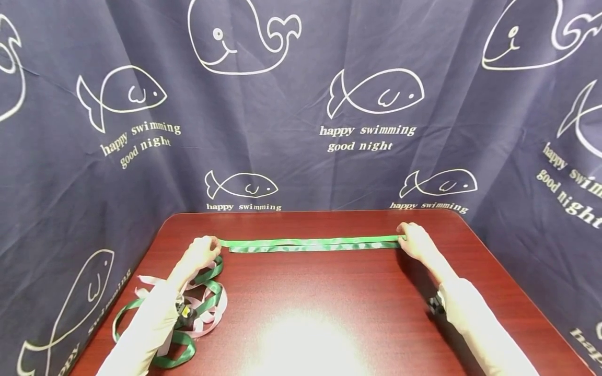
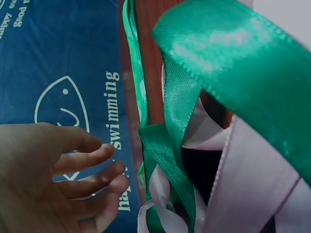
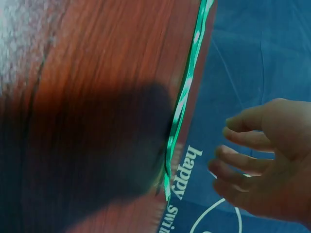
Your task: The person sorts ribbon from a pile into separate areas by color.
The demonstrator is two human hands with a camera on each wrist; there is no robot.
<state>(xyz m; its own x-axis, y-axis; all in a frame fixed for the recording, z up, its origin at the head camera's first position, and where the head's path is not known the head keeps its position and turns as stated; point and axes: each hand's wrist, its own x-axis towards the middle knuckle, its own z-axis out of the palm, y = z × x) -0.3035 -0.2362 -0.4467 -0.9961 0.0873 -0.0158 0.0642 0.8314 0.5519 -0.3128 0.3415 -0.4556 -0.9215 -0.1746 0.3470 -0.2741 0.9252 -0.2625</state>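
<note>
A long strip of shiny green ribbon (image 1: 312, 244) lies folded back along the far part of the table, as two nearly parallel lengths. My left hand (image 1: 203, 250) is at its left end, fingertips close to the lighter green length. At the right end is my right hand (image 1: 413, 241), thumb and forefinger beside the fold. Both wrist views show the fingers of the left hand (image 2: 73, 177) and right hand (image 3: 267, 160) loosely bent, with nothing between them. Under my left forearm sits a loose heap of dark green ribbon (image 1: 181, 355) and pink ribbon (image 1: 221, 305).
The reddish-brown wooden table (image 1: 301, 292) has rounded far corners and a bright glare near the front. Dark blue curtains (image 1: 301, 104) with white fish and whale drawings hang behind it and on both sides.
</note>
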